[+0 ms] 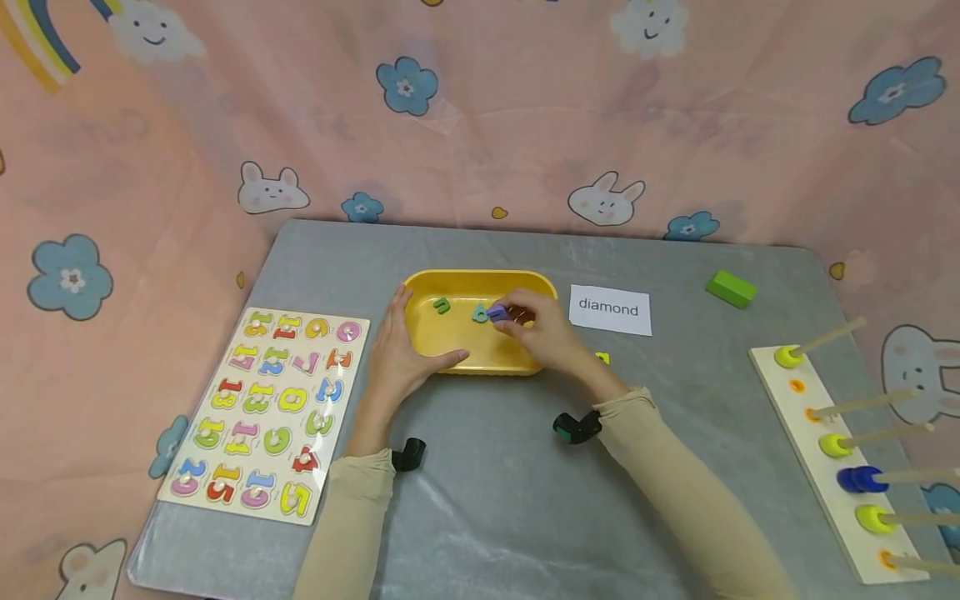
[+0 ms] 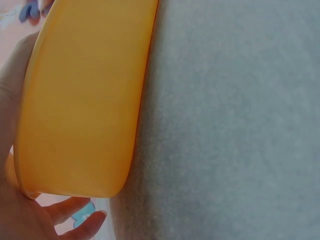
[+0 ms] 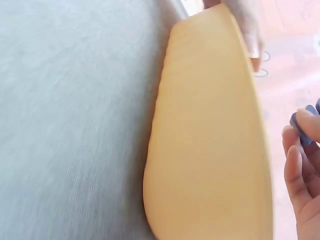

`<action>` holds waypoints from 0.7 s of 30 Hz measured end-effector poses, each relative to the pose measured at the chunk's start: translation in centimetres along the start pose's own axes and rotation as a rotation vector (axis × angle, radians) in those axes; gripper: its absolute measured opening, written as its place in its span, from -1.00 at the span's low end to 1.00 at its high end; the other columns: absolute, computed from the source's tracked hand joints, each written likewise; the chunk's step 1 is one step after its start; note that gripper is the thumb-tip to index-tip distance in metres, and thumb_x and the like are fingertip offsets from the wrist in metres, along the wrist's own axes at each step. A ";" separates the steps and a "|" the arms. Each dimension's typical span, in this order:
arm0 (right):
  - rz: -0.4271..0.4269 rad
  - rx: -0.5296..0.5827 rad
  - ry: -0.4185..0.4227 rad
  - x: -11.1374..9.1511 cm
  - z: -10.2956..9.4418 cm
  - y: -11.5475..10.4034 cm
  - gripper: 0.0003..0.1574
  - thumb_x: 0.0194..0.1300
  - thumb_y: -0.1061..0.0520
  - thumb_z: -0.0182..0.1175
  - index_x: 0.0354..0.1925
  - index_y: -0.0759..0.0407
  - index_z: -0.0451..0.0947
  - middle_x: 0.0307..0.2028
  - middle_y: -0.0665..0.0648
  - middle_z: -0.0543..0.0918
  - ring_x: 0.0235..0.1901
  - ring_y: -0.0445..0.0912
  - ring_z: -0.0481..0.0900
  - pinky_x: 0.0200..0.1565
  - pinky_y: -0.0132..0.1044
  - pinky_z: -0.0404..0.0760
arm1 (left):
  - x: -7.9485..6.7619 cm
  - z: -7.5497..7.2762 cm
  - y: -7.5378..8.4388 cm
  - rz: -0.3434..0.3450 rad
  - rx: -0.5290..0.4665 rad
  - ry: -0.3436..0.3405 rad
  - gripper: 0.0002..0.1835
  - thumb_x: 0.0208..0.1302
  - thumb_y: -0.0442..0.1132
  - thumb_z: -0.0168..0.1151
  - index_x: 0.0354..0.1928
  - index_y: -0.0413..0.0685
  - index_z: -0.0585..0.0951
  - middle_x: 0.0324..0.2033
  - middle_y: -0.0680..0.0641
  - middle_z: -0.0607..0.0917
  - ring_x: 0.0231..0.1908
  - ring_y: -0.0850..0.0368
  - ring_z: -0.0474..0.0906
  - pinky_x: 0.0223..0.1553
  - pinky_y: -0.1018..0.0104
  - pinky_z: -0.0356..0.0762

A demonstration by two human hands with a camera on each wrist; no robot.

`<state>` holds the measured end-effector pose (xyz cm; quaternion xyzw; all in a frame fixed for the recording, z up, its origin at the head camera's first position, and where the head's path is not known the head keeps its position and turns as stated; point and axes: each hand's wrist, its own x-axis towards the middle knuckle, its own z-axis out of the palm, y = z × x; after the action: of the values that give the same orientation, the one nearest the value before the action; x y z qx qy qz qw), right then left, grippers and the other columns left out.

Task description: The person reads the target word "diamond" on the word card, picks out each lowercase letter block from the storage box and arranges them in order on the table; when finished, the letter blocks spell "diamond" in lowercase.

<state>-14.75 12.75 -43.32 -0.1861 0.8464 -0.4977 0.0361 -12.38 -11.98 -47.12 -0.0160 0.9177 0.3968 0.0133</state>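
Purple piece (image 1: 497,313), small and chunky, pinched in right hand (image 1: 546,332), left hand (image 1: 405,350) spread against yellow tray (image 1: 491,346).

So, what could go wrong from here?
The purple piece, pinched in the right grip, might slip and drop into the yellow tray. The small yellow piece beside the right wrist could get brushed aside. And the left grip, resting against the tray, might nudge it.
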 end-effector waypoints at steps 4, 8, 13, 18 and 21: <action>0.025 0.022 0.018 -1.1 -1.6 0.1 -0.79 0.45 0.21 0.37 -0.01 0.25 0.77 -0.07 0.19 0.73 -0.12 0.01 0.56 -0.05 -0.29 0.58 | 0.0 0.0 0.0 -0.008 -0.004 -0.004 0.45 -0.12 0.35 0.67 0.72 0.22 -0.03 0.73 0.18 -0.09 0.63 -0.16 0.10 0.60 -0.28 0.11; 0.073 0.061 0.026 -2.3 -3.3 0.7 -0.76 0.49 0.17 0.33 0.01 0.28 0.77 -0.07 0.22 0.68 -0.15 -0.02 0.48 -0.16 -0.38 0.47 | -0.1 0.1 0.1 -0.010 -0.011 -0.005 0.45 -0.12 0.33 0.68 0.72 0.23 -0.03 0.73 0.20 -0.10 0.63 -0.15 0.11 0.60 -0.28 0.11; 0.134 0.145 0.003 -4.1 -5.5 1.5 -0.68 0.58 0.20 0.22 0.17 0.33 0.65 0.02 0.32 0.71 -0.12 -0.14 0.68 -0.06 -0.46 0.70 | -0.1 0.1 0.1 -0.005 -0.013 -0.001 0.45 -0.13 0.33 0.68 0.71 0.23 -0.03 0.72 0.21 -0.10 0.63 -0.14 0.10 0.61 -0.27 0.12; 0.139 0.163 0.032 -5.7 -7.3 2.8 -0.71 0.53 0.26 0.25 0.13 0.36 0.66 0.00 0.30 0.73 -0.17 -0.06 0.77 -0.09 -0.42 0.78 | -0.1 0.0 0.0 -0.004 -0.011 -0.001 0.45 -0.12 0.36 0.67 0.72 0.24 -0.04 0.73 0.21 -0.09 0.65 -0.13 0.08 0.61 -0.27 0.11; 0.171 0.220 0.057 -6.6 -8.1 3.6 -0.75 0.53 0.29 0.24 0.08 0.37 0.67 -0.01 0.19 0.74 -0.15 -0.13 0.76 -0.04 -0.47 0.75 | -0.1 0.0 0.1 -0.002 -0.006 0.001 0.45 -0.12 0.36 0.67 0.72 0.23 -0.04 0.73 0.20 -0.09 0.65 -0.13 0.08 0.61 -0.27 0.11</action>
<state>-11.59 23.35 -43.16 -0.0939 0.8001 -0.5878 0.0747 -12.27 -11.92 -47.08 -0.0172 0.9164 0.3996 0.0134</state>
